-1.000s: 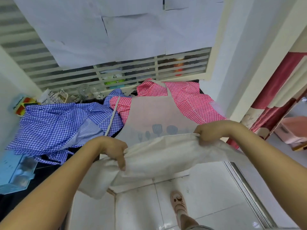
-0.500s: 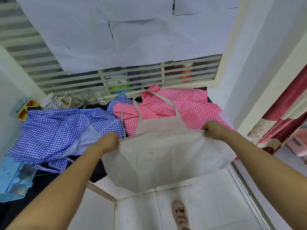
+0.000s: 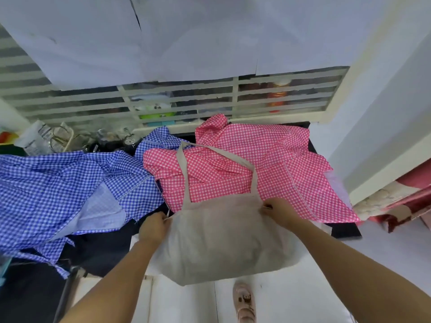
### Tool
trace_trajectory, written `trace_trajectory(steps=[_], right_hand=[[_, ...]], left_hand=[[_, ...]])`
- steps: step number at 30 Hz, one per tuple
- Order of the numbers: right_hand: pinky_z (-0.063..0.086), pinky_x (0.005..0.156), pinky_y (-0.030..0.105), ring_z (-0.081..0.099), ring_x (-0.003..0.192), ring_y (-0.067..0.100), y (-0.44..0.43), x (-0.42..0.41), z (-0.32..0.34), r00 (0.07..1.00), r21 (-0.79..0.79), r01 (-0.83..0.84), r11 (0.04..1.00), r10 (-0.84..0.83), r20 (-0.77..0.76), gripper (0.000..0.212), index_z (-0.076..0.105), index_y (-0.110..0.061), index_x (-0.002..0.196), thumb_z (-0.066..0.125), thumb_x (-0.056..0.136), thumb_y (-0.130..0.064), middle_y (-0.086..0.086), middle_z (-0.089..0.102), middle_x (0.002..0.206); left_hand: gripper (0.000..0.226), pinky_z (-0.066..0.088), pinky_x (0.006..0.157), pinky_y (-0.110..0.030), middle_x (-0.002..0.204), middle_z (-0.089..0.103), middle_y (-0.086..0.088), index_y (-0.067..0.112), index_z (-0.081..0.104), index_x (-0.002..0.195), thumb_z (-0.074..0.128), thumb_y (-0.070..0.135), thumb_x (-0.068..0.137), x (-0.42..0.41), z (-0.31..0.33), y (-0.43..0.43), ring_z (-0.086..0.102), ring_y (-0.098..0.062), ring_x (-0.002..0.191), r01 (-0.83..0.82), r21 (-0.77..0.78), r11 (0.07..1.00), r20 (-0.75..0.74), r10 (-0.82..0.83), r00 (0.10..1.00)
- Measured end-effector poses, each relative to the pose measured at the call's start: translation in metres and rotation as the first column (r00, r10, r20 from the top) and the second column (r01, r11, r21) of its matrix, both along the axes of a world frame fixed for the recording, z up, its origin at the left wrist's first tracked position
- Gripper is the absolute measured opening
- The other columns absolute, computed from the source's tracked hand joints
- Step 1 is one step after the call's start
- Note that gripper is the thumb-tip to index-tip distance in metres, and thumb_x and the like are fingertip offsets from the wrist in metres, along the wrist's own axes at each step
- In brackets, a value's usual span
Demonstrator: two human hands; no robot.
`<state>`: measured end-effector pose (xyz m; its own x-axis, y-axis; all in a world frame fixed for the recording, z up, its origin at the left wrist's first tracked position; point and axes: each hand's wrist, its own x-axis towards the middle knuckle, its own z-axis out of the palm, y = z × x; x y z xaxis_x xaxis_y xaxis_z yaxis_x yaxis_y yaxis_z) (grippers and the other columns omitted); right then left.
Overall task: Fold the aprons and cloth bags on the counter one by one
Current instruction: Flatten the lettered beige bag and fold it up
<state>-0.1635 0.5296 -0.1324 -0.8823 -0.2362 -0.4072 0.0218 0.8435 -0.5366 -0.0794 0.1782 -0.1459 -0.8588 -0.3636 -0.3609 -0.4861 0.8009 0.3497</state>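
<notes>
We hold the beige fabric tote bag (image 3: 221, 241) by its two upper corners: our left hand (image 3: 152, 228) pinches the left corner and our right hand (image 3: 281, 209) the right, fingers (image 3: 161, 217) curled round the cloth. The bag's looped strap (image 3: 184, 173) lies on the pink gingham apron (image 3: 268, 159), and its body hangs over the front edge of the dark tabletop (image 3: 100, 250). A crumpled blue gingham apron (image 3: 58, 183) lies to the left, touching the pink one.
</notes>
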Motion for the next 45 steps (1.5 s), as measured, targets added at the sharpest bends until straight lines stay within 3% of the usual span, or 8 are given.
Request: trace_trajectory(steps=[8, 13, 16, 24, 29, 35, 39, 45], right_hand=[[0.036, 0.066, 0.029, 0.052, 0.070, 0.017, 0.009, -0.043, -0.012, 0.998, -0.047, -0.057, 0.997, 0.057, -0.002, 0.020, 0.063, -0.008, 0.080, 0.065, 0.088, -0.027, 0.005, 0.062, 0.077], [0.032, 0.059, 0.023, 0.050, 0.067, 0.016, -0.001, -0.059, -0.014, 0.999, -0.077, -0.006, 0.997, 0.002, -0.048, 0.026, 0.056, -0.020, 0.061, 0.073, 0.081, -0.022, -0.003, 0.057, 0.066], [0.035, 0.062, 0.024, 0.053, 0.067, 0.013, -0.006, -0.064, -0.017, 0.996, -0.155, 0.081, 0.985, -0.083, -0.008, 0.022, 0.062, -0.020, 0.060, 0.078, 0.075, -0.020, -0.001, 0.064, 0.068], [0.039, 0.056, 0.017, 0.054, 0.064, 0.012, -0.011, -0.075, -0.015, 0.978, -0.196, 0.198, 0.960, -0.181, 0.103, 0.017, 0.070, -0.003, 0.072, 0.080, 0.074, -0.017, 0.003, 0.066, 0.070], [0.045, 0.063, 0.029, 0.060, 0.066, 0.018, -0.025, -0.070, -0.019, 0.987, -0.089, 0.153, 0.984, -0.157, -0.036, 0.022, 0.060, -0.017, 0.057, 0.074, 0.072, -0.011, 0.000, 0.065, 0.066], [0.041, 0.071, 0.032, 0.055, 0.080, 0.023, -0.038, -0.067, -0.021, 0.958, -0.120, 0.249, 0.961, -0.263, -0.112, 0.019, 0.060, -0.008, 0.091, 0.070, 0.075, -0.011, 0.003, 0.061, 0.084], [0.048, 0.069, 0.032, 0.064, 0.081, 0.027, -0.037, -0.075, -0.023, 0.981, -0.063, 0.191, 0.979, -0.191, 0.009, 0.012, 0.069, -0.005, 0.081, 0.071, 0.073, -0.013, 0.008, 0.069, 0.082], [0.046, 0.062, 0.023, 0.062, 0.075, 0.019, -0.021, -0.079, -0.014, 0.998, -0.096, 0.018, 0.995, -0.011, 0.066, 0.011, 0.069, -0.005, 0.080, 0.073, 0.076, -0.014, 0.002, 0.068, 0.079]], left_hand=[[0.018, 0.039, 0.069, -0.033, 0.092, 0.067, -0.013, 0.004, 0.065, 0.094, 0.059, 0.021, 0.092, -0.015, -0.013, -0.021, 0.060, -0.030, 0.086, -0.130, 0.002, 0.991, -0.070, 0.130, 0.989], [0.005, 0.036, 0.066, -0.029, 0.086, 0.064, -0.009, 0.006, 0.063, 0.090, 0.063, 0.011, 0.088, -0.018, -0.012, -0.023, 0.060, -0.026, 0.085, -0.170, 0.189, 0.967, -0.112, 0.193, 0.975], [0.016, 0.037, 0.063, -0.023, 0.080, 0.059, 0.001, 0.018, 0.058, 0.085, 0.073, 0.013, 0.082, -0.019, -0.006, -0.019, 0.055, -0.016, 0.079, -0.127, 0.363, 0.923, -0.090, 0.170, 0.981], [0.038, 0.024, 0.053, -0.021, 0.059, 0.039, 0.006, 0.016, 0.042, 0.061, 0.076, 0.016, 0.079, -0.033, 0.003, -0.009, 0.037, -0.011, 0.058, -0.070, 0.351, 0.934, -0.171, 0.137, 0.976], [0.027, 0.036, 0.060, -0.014, 0.078, 0.062, 0.007, 0.019, 0.060, 0.081, 0.083, 0.027, 0.071, -0.036, -0.001, 0.007, 0.054, -0.008, 0.073, -0.022, 0.335, 0.942, -0.152, 0.077, 0.985], [0.027, 0.033, 0.059, -0.020, 0.071, 0.059, 0.002, 0.009, 0.064, 0.074, 0.083, 0.029, 0.071, -0.041, -0.011, 0.020, 0.049, -0.011, 0.065, -0.032, 0.369, 0.929, -0.147, 0.093, 0.985], [0.031, 0.034, 0.062, -0.026, 0.073, 0.055, -0.005, -0.002, 0.062, 0.074, 0.080, 0.023, 0.076, -0.043, -0.015, 0.021, 0.051, -0.017, 0.069, -0.053, 0.400, 0.915, -0.137, 0.117, 0.984], [0.044, 0.023, 0.050, -0.019, 0.050, 0.037, 0.010, 0.014, 0.041, 0.054, 0.076, 0.017, 0.079, -0.042, -0.001, 0.009, 0.034, -0.005, 0.049, -0.015, 0.422, 0.907, -0.103, 0.064, 0.993]])
